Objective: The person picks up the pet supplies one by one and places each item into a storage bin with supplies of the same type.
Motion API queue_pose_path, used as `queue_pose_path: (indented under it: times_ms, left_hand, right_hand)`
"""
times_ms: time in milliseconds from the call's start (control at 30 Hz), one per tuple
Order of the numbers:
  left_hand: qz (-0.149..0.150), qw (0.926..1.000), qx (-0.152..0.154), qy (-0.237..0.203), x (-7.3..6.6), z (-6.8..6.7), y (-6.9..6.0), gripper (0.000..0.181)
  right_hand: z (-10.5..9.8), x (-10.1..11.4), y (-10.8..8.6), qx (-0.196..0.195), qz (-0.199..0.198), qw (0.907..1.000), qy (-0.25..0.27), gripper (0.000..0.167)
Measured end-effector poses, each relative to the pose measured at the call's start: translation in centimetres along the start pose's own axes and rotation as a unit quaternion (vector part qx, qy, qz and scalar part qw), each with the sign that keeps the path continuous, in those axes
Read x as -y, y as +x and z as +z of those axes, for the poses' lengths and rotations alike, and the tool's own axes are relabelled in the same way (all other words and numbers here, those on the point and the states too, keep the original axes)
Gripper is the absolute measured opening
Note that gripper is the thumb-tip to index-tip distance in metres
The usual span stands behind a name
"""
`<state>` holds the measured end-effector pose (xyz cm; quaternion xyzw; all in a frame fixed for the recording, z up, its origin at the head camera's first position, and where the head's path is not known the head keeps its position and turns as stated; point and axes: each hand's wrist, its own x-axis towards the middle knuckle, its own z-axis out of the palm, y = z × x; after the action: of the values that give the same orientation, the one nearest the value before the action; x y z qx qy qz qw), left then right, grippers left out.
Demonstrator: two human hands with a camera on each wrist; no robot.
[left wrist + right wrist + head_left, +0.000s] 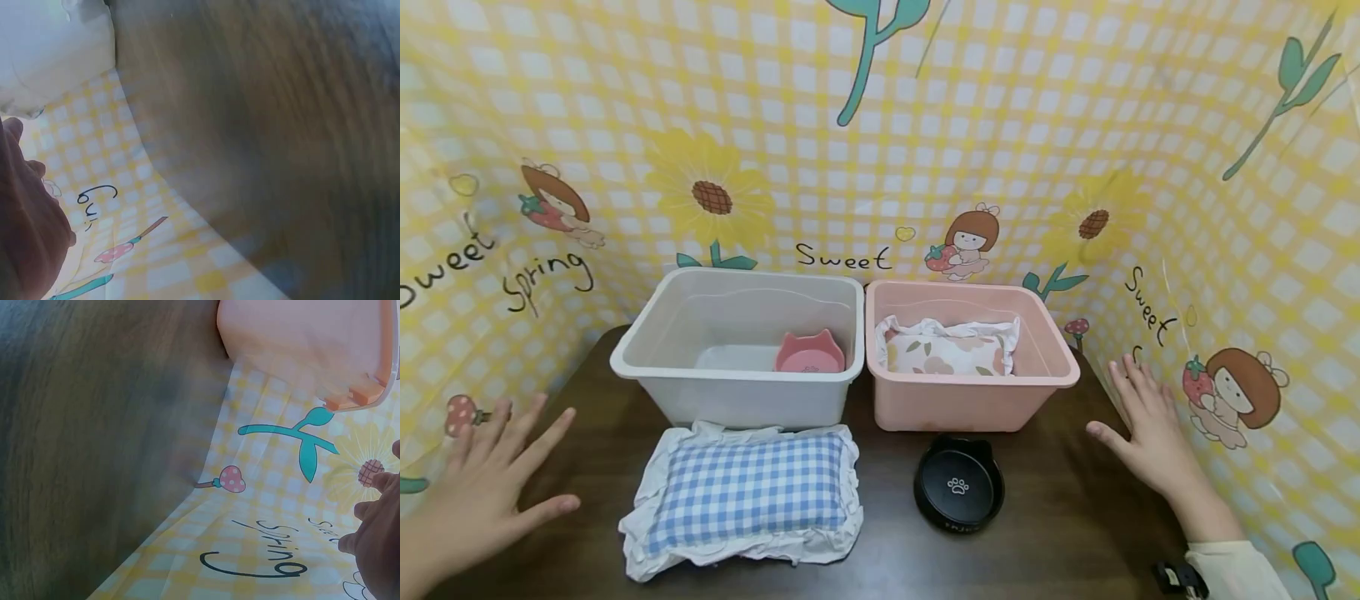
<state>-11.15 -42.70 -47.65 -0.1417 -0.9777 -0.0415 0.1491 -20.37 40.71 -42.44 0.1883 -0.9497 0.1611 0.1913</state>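
Note:
In the head view my left hand [490, 483] is at the far left with fingers spread, holding nothing; nearest to it lies a blue checked pillow [748, 492] with a white ruffle. My right hand [1153, 433], fingers also spread and holding nothing, is at the right, beyond a black bowl [958, 486] with a paw print. A white bin [745, 404] contains a pink cat-eared bowl [809, 353]. Beside it, a pink bin [955, 406] contains a floral pillow [951, 354]. The left wrist view shows part of my left hand [31, 219], the right wrist view part of my right hand [381, 531].
The dark wooden table [895, 550] bears both bins side by side at its back, with the blue pillow and black bowl in front. Yellow checked cloth [895, 167] with printed flowers and figures surrounds the table's back and sides.

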Motion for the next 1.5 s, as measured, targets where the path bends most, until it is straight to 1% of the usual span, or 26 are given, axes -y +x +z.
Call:
queue_pose_path:
  times_ms: [133,233,333,433,533,600,700,833,900,1000,1033,1133,1300,1333,1400,1500]
  left_hand:
    - [0.006,1.0000,-0.004,-0.005,-0.2,0.2,0.0,0.120]
    - [0.009,0.9997,-0.007,-0.021,-0.5,0.3,0.0,0.120]
    - [0.008,0.9981,-0.014,-0.060,-0.8,0.5,-0.1,0.118]
    - [0.004,0.9939,-0.027,-0.107,-1.2,0.5,-0.3,0.117]
    - [0.000,0.9868,-0.034,-0.159,-1.8,0.7,-0.6,0.117]
    - [-0.001,0.9814,-0.030,-0.190,-2.2,0.9,-0.8,0.118]
    - [-0.009,0.9696,-0.022,-0.243,-2.8,1.1,-0.9,0.117]
    - [-0.028,0.9548,-0.006,-0.296,-3.7,1.6,-1.3,0.113]
    - [-0.034,0.9504,0.000,-0.309,-4.2,2.0,-1.5,0.113]
    - [-0.028,0.9475,0.004,-0.318,-4.7,2.7,-1.6,0.114]
    - [-0.026,0.9470,0.004,-0.320,-4.8,2.9,-1.6,0.114]
    - [-0.021,0.9424,0.000,-0.334,-5.0,3.2,-1.6,0.115]
    - [-0.021,0.9313,-0.001,-0.364,-5.7,3.6,-1.5,0.111]
    - [-0.020,0.9305,0.000,-0.366,-5.9,3.7,-1.5,0.110]
    - [-0.016,0.9319,-0.001,-0.362,-6.3,4.1,-1.4,0.108]
    - [-0.008,0.9362,-0.002,-0.351,-6.7,4.6,-1.3,0.108]
  right_hand:
    - [-0.1,-0.1,0.3,-0.004,0.005,0.9998,0.020,0.096]
    - [-0.1,-0.1,0.5,-0.007,0.010,0.9989,0.045,0.095]
    - [0.0,-0.1,0.7,-0.013,0.013,0.9968,0.078,0.093]
    - [0.3,0.0,1.1,-0.018,0.019,0.9930,0.115,0.093]
    - [0.5,0.1,1.5,-0.018,0.032,0.9882,0.149,0.092]
    - [0.5,0.2,1.7,-0.016,0.042,0.9854,0.164,0.092]
    - [0.4,0.4,2.1,-0.016,0.050,0.9821,0.181,0.091]
    - [0.2,0.7,2.7,-0.014,0.057,0.9768,0.206,0.089]
    - [0.2,0.8,3.0,-0.011,0.062,0.9744,0.216,0.090]
    - [0.2,1.1,3.2,-0.006,0.074,0.9714,0.225,0.089]
    - [0.2,1.2,3.4,-0.004,0.078,0.9713,0.225,0.089]
    - [0.3,1.3,3.7,-0.001,0.084,0.9702,0.228,0.088]
    - [0.7,1.2,4.1,-0.005,0.081,0.9718,0.221,0.085]
    - [0.8,1.2,4.2,-0.004,0.083,0.9717,0.221,0.084]
    - [0.8,1.2,4.3,0.000,0.087,0.9710,0.223,0.083]
    - [0.9,1.4,4.7,0.008,0.092,0.9693,0.228,0.081]
